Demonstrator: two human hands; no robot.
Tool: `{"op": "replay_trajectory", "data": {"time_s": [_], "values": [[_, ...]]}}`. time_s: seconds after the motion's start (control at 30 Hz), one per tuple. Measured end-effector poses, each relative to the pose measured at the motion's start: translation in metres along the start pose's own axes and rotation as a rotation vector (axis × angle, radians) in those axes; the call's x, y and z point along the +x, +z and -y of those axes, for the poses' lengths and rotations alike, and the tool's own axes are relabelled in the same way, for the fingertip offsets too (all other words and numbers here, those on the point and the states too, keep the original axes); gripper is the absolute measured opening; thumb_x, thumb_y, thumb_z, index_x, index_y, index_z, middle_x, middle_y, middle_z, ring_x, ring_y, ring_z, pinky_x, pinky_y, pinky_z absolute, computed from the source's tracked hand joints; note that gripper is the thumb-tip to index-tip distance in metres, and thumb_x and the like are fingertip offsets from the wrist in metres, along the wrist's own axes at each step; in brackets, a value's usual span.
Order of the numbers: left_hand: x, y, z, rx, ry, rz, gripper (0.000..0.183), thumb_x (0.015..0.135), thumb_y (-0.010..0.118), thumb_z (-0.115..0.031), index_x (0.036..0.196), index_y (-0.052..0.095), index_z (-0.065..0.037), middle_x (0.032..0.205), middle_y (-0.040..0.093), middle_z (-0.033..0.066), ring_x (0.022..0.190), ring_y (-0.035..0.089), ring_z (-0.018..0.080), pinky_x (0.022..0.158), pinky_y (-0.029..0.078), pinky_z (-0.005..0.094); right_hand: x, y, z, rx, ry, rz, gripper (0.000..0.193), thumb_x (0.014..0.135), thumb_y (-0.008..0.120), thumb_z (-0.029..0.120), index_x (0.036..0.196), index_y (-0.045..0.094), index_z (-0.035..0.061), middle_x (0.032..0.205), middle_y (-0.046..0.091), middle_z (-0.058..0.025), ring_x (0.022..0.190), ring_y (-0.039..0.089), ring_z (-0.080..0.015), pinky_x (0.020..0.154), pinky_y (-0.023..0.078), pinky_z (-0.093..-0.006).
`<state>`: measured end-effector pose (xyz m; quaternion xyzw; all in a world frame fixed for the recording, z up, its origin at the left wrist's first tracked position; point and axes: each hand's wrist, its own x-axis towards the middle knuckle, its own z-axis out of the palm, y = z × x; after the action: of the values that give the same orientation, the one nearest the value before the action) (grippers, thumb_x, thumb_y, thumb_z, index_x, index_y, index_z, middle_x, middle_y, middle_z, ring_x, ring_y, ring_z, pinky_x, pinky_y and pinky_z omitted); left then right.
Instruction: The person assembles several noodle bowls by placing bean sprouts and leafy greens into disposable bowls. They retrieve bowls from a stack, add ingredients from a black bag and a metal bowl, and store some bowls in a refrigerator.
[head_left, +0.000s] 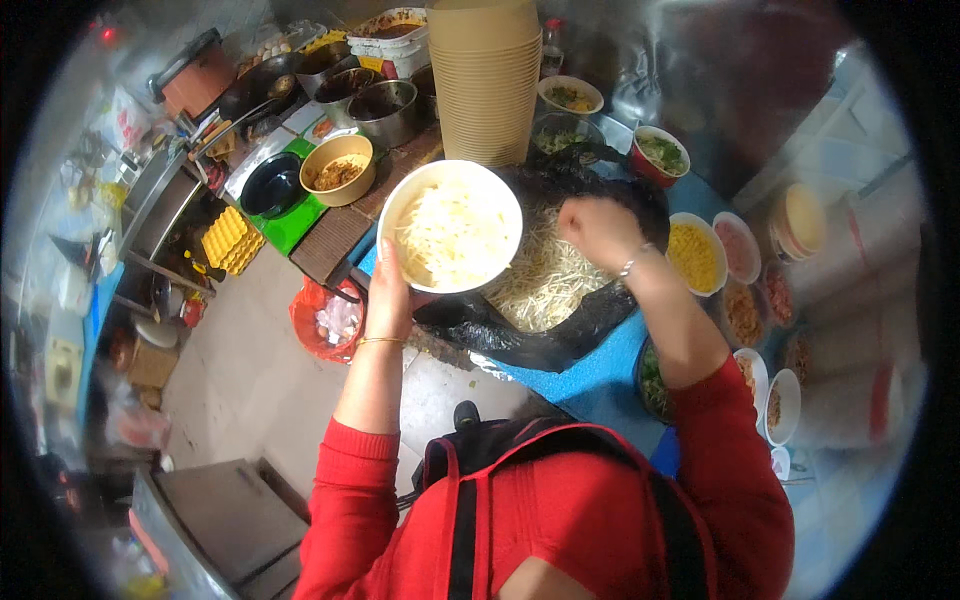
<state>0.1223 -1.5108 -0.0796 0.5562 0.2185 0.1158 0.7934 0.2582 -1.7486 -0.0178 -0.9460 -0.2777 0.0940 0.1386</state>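
My left hand grips the side of a round white bowl, thumb on its rim. Pale shredded strips like bean sprouts fill the bowl. Just right of it, a heap of bean sprouts lies in an opened black plastic bag. Over the far right part of that heap is my right hand, its fingers curled closed. Whatever may be inside those fingers is hidden.
A tall stack of tan paper bowls rises beyond the white bowl. Bowls of yellow kernels and chopped toppings line the right. At the back left are metal pots, a bowl of brown food and a red bag-lined bin.
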Motion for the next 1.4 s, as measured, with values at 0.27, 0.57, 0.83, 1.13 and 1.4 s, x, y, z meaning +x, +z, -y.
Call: {"op": "replay_trajectory", "data": {"time_s": [0.27, 0.57, 0.83, 1.13, 1.4], "values": [[-0.018, -0.018, -0.015, -0.490, -0.275, 0.247, 0.060, 0.093, 0.031, -0.050, 0.136, 0.028, -0.009, 0.127, 0.048, 0.0135, 0.110, 0.053, 0.0292, 0.070, 0.055, 0.0435, 0.018, 0.129, -0.031, -0.317, -0.105, 0.289, 0.025, 0.073, 0.062, 0.019, 0.094, 0.063, 0.0061, 0.096, 0.063, -0.0160, 0.092, 0.061, -0.0317, 0.079, 0.049, -0.0406], [-0.014, -0.018, -0.022, -0.123, -0.131, 0.033, 0.050, 0.090, 0.048, -0.041, 0.125, 0.033, -0.008, 0.115, 0.054, 0.0107, 0.098, 0.058, 0.0224, 0.069, 0.054, 0.0403, 0.002, 0.058, -0.048, 0.078, 0.004, -0.047, 0.008, 0.072, 0.058, 0.014, 0.074, 0.065, 0.0090, 0.080, 0.064, -0.0128, 0.073, 0.062, -0.0316, 0.067, 0.049, -0.0388], [0.002, 0.029, -0.001, 0.042, -0.102, 0.098, 0.057, 0.088, 0.053, -0.040, 0.123, 0.030, -0.003, 0.111, 0.051, 0.0143, 0.093, 0.059, 0.0229, 0.061, 0.057, 0.0375, -0.015, -0.040, 0.012, 0.771, -0.041, -0.198, 0.018, 0.072, 0.066, 0.010, 0.087, 0.063, 0.0014, 0.072, 0.064, -0.0110, 0.056, 0.060, -0.0137, 0.050, 0.048, -0.0272], [0.026, 0.053, 0.029, -0.036, -0.258, 0.439, 0.055, 0.092, 0.036, -0.049, 0.123, 0.045, -0.005, 0.112, 0.058, 0.0127, 0.094, 0.060, 0.0256, 0.065, 0.054, 0.0373, -0.012, 0.025, 0.051, -0.003, -0.142, -0.553, 0.017, 0.072, 0.056, 0.011, 0.088, 0.063, 0.0129, 0.088, 0.059, -0.0051, 0.093, 0.055, -0.0243, 0.077, 0.048, -0.0350], [0.032, 0.053, 0.015, -0.078, -0.274, 0.402, 0.071, 0.084, 0.053, -0.051, 0.138, 0.026, -0.014, 0.138, 0.032, 0.0132, 0.122, 0.037, 0.0313, 0.083, 0.045, 0.0493, -0.155, 0.035, -0.017, 0.320, -0.072, -1.153, 0.021, 0.072, 0.057, 0.006, 0.092, 0.063, 0.0116, 0.082, 0.056, -0.0061, 0.080, 0.054, -0.0255, 0.071, 0.047, -0.0350]]}}
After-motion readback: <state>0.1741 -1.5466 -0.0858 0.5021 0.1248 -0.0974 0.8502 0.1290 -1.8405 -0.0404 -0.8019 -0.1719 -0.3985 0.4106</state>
